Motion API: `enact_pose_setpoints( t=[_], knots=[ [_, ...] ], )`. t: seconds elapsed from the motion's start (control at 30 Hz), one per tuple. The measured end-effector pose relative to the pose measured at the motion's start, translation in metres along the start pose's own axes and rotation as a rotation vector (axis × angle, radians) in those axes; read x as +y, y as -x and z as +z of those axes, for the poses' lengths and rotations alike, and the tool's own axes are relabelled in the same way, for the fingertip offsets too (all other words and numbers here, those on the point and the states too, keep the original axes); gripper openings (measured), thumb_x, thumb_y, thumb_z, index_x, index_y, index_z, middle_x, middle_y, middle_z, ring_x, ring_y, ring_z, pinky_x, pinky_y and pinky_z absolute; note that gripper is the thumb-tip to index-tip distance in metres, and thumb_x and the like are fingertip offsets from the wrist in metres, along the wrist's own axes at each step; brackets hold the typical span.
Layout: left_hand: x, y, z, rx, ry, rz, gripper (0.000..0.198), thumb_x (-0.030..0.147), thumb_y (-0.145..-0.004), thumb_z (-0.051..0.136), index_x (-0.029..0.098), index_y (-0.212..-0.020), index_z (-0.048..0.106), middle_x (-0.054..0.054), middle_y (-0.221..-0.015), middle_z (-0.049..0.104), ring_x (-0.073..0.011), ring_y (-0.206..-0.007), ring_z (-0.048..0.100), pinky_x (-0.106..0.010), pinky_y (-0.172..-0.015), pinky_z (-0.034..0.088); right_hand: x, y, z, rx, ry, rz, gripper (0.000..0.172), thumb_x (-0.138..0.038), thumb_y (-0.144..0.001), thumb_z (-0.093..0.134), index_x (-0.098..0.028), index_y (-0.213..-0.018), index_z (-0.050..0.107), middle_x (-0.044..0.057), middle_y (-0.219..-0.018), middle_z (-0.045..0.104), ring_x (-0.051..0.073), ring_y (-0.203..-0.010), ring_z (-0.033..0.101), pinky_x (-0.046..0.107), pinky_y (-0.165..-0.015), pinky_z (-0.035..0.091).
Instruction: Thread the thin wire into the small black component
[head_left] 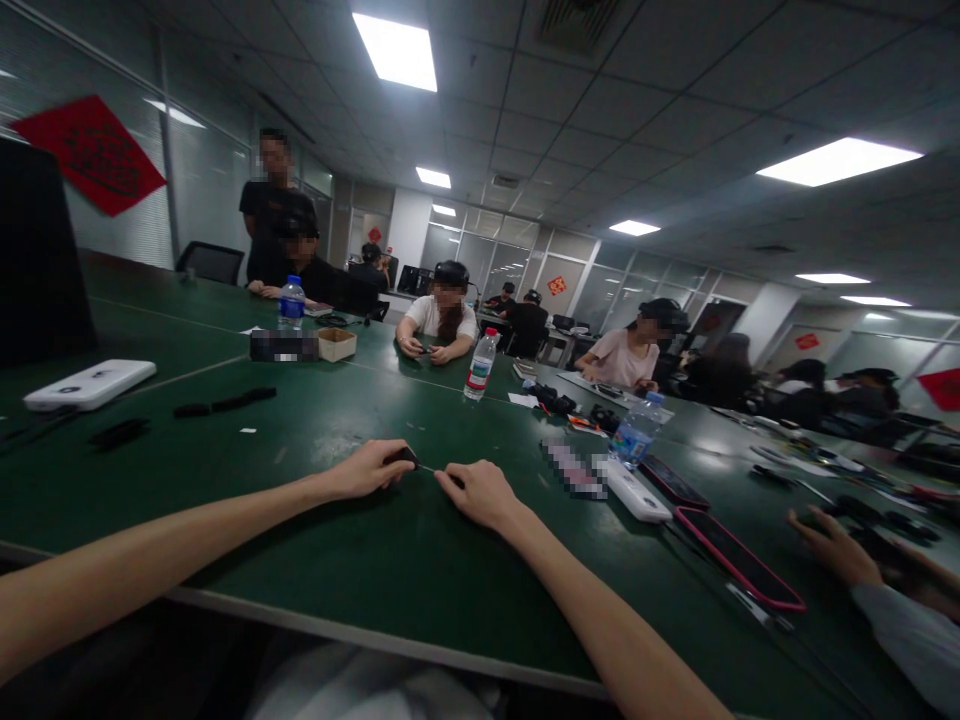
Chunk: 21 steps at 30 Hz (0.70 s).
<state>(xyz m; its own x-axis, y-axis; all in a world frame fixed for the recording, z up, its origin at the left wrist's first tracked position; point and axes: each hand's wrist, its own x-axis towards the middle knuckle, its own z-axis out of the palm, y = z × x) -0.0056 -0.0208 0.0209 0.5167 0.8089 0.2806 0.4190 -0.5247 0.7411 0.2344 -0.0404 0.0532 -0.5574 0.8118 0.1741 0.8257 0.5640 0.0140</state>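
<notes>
Both my arms reach out over a dark green table (pixel 315 540). My left hand (pixel 371 467) is curled round a small black object (pixel 406 457) and rests on the tabletop. My right hand (pixel 478 490) lies a little to its right, fingers pinched together on the table. A thin pale strand (pixel 429 468) appears to run between the two hands; what it is I cannot make out.
A white power bank (pixel 90 384) and black strips (pixel 225 404) lie at left. Water bottles (pixel 480 364) (pixel 636 430), a white device (pixel 631 488) and phones (pixel 739 558) lie to the right. Several people sit round the table; another person's hand (pixel 829 545) works at right.
</notes>
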Motion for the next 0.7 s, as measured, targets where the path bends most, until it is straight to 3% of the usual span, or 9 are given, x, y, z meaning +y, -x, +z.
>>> enact_pose_setpoints(
  t=[0.7],
  knots=[
    [-0.0016,-0.001,0.0009,-0.003,0.004,-0.007,0.041,0.056,-0.089,0.048,0.017,-0.094,0.06,0.001,-0.068,0.058,-0.0134,-0.054,0.054,-0.024,-0.051,0.041,0.0003,0.0002,-0.0041,-0.024,0.068,0.036,0.055,-0.055,-0.099,0.025,-0.024,-0.094,0.071,0.004,-0.087,0.073,0.017,-0.078,0.066,0.024,-0.071,0.043]
  ],
)
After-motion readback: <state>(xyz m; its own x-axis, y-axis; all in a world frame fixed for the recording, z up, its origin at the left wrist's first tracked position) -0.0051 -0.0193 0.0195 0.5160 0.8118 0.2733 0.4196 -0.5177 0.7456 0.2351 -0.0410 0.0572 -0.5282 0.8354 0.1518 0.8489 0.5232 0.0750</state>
